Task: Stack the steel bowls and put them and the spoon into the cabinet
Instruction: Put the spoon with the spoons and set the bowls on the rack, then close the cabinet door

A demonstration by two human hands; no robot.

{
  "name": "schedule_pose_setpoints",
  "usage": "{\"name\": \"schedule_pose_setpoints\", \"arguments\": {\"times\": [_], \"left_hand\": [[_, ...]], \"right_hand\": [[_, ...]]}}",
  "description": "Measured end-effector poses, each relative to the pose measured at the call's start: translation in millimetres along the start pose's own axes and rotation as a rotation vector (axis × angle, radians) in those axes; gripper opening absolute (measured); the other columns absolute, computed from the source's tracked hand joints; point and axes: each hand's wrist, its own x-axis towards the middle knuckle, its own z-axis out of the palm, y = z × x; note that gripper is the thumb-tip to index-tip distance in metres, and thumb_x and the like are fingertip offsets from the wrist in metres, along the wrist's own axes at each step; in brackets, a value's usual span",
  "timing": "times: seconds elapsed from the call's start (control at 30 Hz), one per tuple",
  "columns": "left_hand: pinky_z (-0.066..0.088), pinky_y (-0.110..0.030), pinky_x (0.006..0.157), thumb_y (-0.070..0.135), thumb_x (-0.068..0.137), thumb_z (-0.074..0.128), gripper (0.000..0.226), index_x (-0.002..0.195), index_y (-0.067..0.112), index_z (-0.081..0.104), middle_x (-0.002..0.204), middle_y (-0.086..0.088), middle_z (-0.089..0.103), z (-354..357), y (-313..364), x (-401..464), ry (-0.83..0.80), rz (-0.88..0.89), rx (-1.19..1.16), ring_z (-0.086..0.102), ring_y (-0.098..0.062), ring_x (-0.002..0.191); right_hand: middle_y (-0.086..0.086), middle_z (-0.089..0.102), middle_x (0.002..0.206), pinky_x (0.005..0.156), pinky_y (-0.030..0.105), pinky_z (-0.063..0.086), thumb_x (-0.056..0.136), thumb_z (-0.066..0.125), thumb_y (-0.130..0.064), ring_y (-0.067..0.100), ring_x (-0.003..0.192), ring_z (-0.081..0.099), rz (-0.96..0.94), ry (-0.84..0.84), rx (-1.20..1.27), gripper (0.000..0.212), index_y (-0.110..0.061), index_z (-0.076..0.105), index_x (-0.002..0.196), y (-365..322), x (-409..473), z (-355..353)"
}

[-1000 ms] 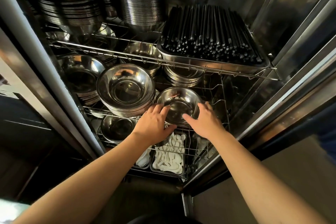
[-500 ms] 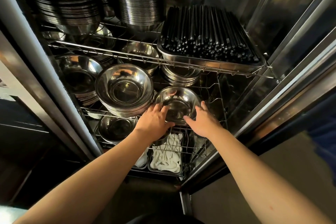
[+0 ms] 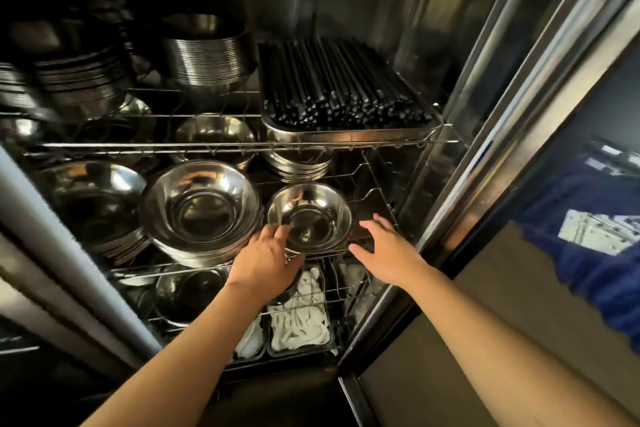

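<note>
The small stack of steel bowls (image 3: 309, 217) is sitting on the middle wire shelf (image 3: 374, 184) of the cabinet (image 3: 485, 87), just right of a larger bowl stack (image 3: 201, 211). The left hand (image 3: 266, 260) is cupping the stack's near-left rim, fingers curled against it. The right hand (image 3: 384, 250) is hovering just beside the stack — fingers spread, gripping nothing. A tray of black chopsticks (image 3: 339, 90) is resting on the shelf above.

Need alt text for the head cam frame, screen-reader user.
Two bare hands reach into a steel cabinet at a small stack of steel bowls on the middle wire shelf: the left hand touches its near rim, the right hand is open beside it. Larger bowl stacks sit left; a tray of black chopsticks sits above.
</note>
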Motion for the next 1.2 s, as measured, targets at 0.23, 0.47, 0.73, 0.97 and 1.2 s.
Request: {"name": "schedule_pose_setpoints", "arguments": {"times": [0.23, 0.47, 0.73, 0.97, 1.2], "left_hand": [[0.052, -0.037, 0.09, 0.055, 0.091, 0.057, 0.058, 0.138, 0.022, 0.053, 0.135, -0.004, 0.059, -12.6, 14.4, -17.0, -0.01, 0.07, -0.109, 0.064, -0.026, 0.113], [0.052, -0.029, 0.093, 0.063, 0.091, 0.053, 0.056, 0.136, 0.03, 0.054, 0.137, 0.008, 0.06, -24.1, 92.1, -57.3, -0.03, 0.279, -0.2, 0.062, -0.015, 0.117], [0.043, -0.021, 0.099, 0.059, 0.09, 0.056, 0.052, 0.135, 0.033, 0.052, 0.128, 0.013, 0.06, -25.2, 232.7, -136.1, 0.015, 0.577, -0.302, 0.056, -0.009, 0.121], [0.04, -0.01, 0.091, 0.062, 0.087, 0.058, 0.051, 0.13, 0.033, 0.052, 0.118, 0.02, 0.056, -14.4, 360.0, -236.3, 0.117, 0.723, -0.457, 0.058, 0.005, 0.103], [0.041, -0.032, 0.107, 0.048, 0.084, 0.066, 0.076, 0.148, 0.019, 0.038, 0.135, 0.007, 0.048, -0.3, 468.9, -336.5, 0.159, 0.857, -0.575, 0.046, -0.015, 0.131]], "right_hand": [[-0.006, 0.049, 0.143, 0.087, 0.026, 0.044, 0.095, 0.063, -0.044, -0.002, 0.093, 0.061, 0.001, 0.144, 0.044, 0.051, -0.025, 0.052, 0.141, 20.5, -97.5, -18.7], [-0.012, 0.052, 0.139, 0.088, 0.0, 0.034, 0.093, 0.068, -0.036, -0.009, 0.091, 0.06, 0.012, 0.33, 0.056, 0.041, -0.026, 0.06, 0.132, 49.3, -208.0, -51.9], [-0.019, 0.05, 0.143, 0.073, -0.006, 0.029, 0.092, 0.068, -0.042, -0.027, 0.068, 0.042, 0.033, 0.568, 0.027, 0.04, -0.035, 0.06, 0.13, 91.3, -356.2, -94.7], [-0.009, 0.052, 0.144, 0.108, 0.021, 0.038, 0.089, 0.062, -0.043, 0.004, 0.133, 0.05, -0.124, 0.845, -0.076, 0.047, -0.023, 0.063, 0.132, 137.6, -493.3, -151.5], [0.008, 0.059, 0.138, 0.111, 0.031, 0.04, 0.087, 0.075, -0.019, 0.021, 0.137, 0.051, -0.44, 1.003, -0.119, 0.037, -0.01, 0.071, 0.122, 168.8, -591.8, -174.5]]}}
